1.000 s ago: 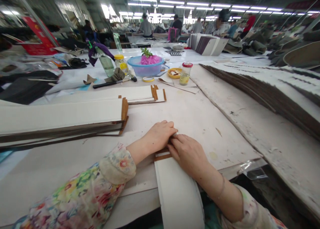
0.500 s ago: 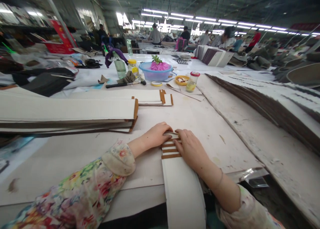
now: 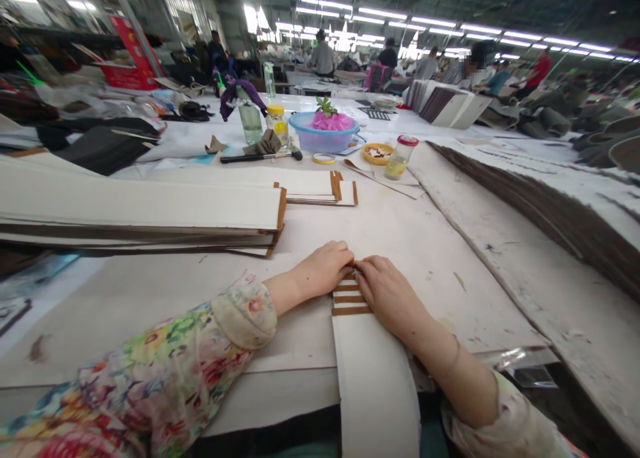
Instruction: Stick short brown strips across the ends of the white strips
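Observation:
Staggered white strips (image 3: pixel 377 371) lie in a stack before me, their brown ends showing as a row of bands and their near part curving down over the table edge. At the far end of the top strip, my left hand (image 3: pixel 327 269) is closed, pinching the edge from the left. Meeting it there, my right hand (image 3: pixel 393 297) is closed on the same end, with its thumb near the brown bands. The fingertips almost touch and cover most of that edge. Whether the strips are leather or coated cloth, I cannot tell.
More white strips with brown ends (image 3: pixel 240 208) are piled at left. Behind stand a brush (image 3: pixel 260 157), a blue basin (image 3: pixel 323 138), a yellow tape roll (image 3: pixel 324 158), a stick (image 3: pixel 375 177) and a glass jar (image 3: pixel 401 158). Layered sheets (image 3: pixel 550 211) lie at right. Co-workers are far back.
My fingertips have drawn together over the far end of the top strip, hiding the edge that showed between them. The whole view has shifted slightly, so things appear further right.

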The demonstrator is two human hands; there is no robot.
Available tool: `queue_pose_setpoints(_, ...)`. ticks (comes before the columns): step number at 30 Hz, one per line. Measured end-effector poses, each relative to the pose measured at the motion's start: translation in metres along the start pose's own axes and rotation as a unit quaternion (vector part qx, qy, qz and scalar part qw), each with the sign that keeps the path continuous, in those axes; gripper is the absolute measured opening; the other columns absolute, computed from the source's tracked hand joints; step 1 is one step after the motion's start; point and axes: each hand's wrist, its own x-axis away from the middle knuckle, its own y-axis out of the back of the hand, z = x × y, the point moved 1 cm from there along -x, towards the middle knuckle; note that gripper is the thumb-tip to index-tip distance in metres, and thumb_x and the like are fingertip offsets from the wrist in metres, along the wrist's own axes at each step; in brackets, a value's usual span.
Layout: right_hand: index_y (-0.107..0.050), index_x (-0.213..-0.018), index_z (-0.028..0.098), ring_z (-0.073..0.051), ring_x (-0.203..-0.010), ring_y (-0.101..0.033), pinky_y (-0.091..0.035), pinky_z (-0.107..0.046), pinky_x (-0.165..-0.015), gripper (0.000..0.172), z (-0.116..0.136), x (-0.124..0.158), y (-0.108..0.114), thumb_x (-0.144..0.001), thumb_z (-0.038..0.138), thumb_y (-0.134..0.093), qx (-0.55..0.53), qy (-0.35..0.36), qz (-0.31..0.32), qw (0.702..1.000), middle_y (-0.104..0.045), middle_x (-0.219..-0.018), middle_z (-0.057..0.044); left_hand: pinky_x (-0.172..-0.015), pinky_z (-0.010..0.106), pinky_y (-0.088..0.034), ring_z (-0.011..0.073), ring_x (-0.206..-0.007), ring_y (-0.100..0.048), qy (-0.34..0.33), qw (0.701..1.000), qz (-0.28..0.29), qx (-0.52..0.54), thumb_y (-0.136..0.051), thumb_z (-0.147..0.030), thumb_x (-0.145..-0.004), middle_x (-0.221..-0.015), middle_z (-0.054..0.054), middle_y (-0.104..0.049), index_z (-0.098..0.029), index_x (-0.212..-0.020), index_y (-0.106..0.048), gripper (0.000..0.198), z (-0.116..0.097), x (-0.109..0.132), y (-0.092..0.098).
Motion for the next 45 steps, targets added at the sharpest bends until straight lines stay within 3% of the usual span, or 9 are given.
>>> queue_pose_setpoints(5, -0.056, -0.099, 0.012, -0.021, -0.088, -0.05, -0.042, -0.036, -0.083, 0.023, 0.004, 0.0, 0.005, -0.087, 0.017, -0.037, 0.019, -0.002, 0.017, 1.0, -0.055, -0.087, -0.01, -0.078, 0.027, -0.041, 0.0163, -0.085, -0.049, 0.0, 0.999, 0.004, 0.039, -0.051, -0.021, -0.082, -0.086, 0.004, -0.053, -0.015, -0.082, -0.057, 0.008, 0.007, 0.006, 0.003)
queue_pose_setpoints(13, -0.051, -0.111, 0.012, -0.021, -0.097, -0.047, -0.04, -0.035, -0.088, 0.028, -0.003, -0.001, -0.001, -0.086, 0.016, -0.039, -0.052, 0.015, 0.016, 0.998, -0.053, -0.101, -0.01, -0.082, 0.027, -0.04, 0.016, -0.09, -0.049, -0.007, 0.995, -0.016, 0.1, -0.054, -0.02, -0.08, -0.091, 0.005, -0.055, -0.014, -0.09, -0.055, 0.013, 0.02, 0.02, 0.009)
queue_pose_setpoints(22, -0.05, -0.113, 0.013, -0.02, -0.096, -0.047, -0.041, -0.034, -0.087, 0.034, 0.0, -0.004, 0.001, -0.083, 0.007, -0.037, -0.043, 0.057, 0.045, 0.996, -0.054, -0.099, -0.009, -0.083, 0.029, -0.038, 0.017, -0.09, -0.047, -0.047, 0.999, 0.02, -0.014, -0.042, -0.022, -0.087, -0.096, 0.006, -0.055, -0.016, -0.092, -0.058, 0.018, 0.015, 0.027, 0.013)
queue_pose_setpoints(28, -0.052, -0.11, 0.013, -0.02, -0.093, -0.05, -0.044, -0.033, -0.083, 0.03, 0.006, -0.003, 0.004, -0.085, 0.009, -0.037, 0.005, 0.043, 0.052, 0.998, -0.056, -0.094, -0.01, -0.087, 0.032, -0.036, 0.0177, -0.1, -0.046, -0.018, 1.0, 0.011, -0.022, -0.034, -0.026, -0.091, -0.108, 0.004, -0.054, -0.022, -0.109, -0.054, 0.028, 0.012, 0.042, 0.013)
queue_pose_setpoints(32, -0.057, -0.102, 0.013, -0.021, -0.09, -0.053, -0.043, -0.035, -0.083, 0.025, 0.008, -0.002, 0.004, -0.088, 0.017, -0.037, 0.008, 0.035, 0.03, 0.999, -0.059, -0.093, -0.009, -0.092, 0.033, -0.034, 0.0182, -0.103, -0.046, 0.008, 1.0, 0.008, -0.001, -0.033, -0.028, -0.091, -0.111, 0.005, -0.055, -0.02, -0.105, -0.058, 0.03, 0.009, 0.048, 0.019)
queue_pose_setpoints(35, -0.057, -0.104, 0.015, -0.021, -0.094, -0.053, -0.042, -0.035, -0.086, 0.026, 0.006, 0.001, 0.001, -0.088, 0.019, -0.036, -0.014, 0.026, 0.01, 1.0, -0.06, -0.099, -0.009, -0.097, 0.034, -0.031, 0.02, -0.113, -0.042, 0.033, 0.999, -0.001, 0.026, -0.038, -0.036, -0.088, -0.123, 0.008, -0.048, -0.018, -0.112, -0.053, 0.034, 0.0, 0.056, 0.023)
queue_pose_setpoints(40, -0.057, -0.106, 0.016, -0.021, -0.104, -0.05, -0.036, -0.04, -0.094, 0.031, -0.012, 0.004, -0.007, -0.088, 0.028, -0.035, -0.17, -0.023, -0.05, 0.984, -0.058, -0.109, -0.01, -0.105, 0.041, -0.019, 0.0264, -0.128, -0.022, 0.069, 0.995, 0.058, 0.048, -0.048, -0.061, -0.072, -0.141, 0.015, -0.022, -0.012, -0.135, -0.023, 0.083, -0.025, 0.069, 0.014)
queue_pose_setpoints(45, -0.061, -0.088, 0.016, -0.022, -0.103, -0.049, -0.036, -0.041, -0.092, 0.042, -0.038, -0.005, -0.008, -0.089, 0.037, -0.025, -0.217, -0.094, -0.081, 0.968, -0.06, -0.098, -0.01, -0.106, 0.042, -0.012, 0.0263, -0.132, -0.01, 0.118, 0.989, 0.082, 0.027, -0.045, -0.066, -0.07, -0.144, 0.016, -0.008, -0.011, -0.137, -0.012, 0.093, -0.029, 0.068, 0.004)
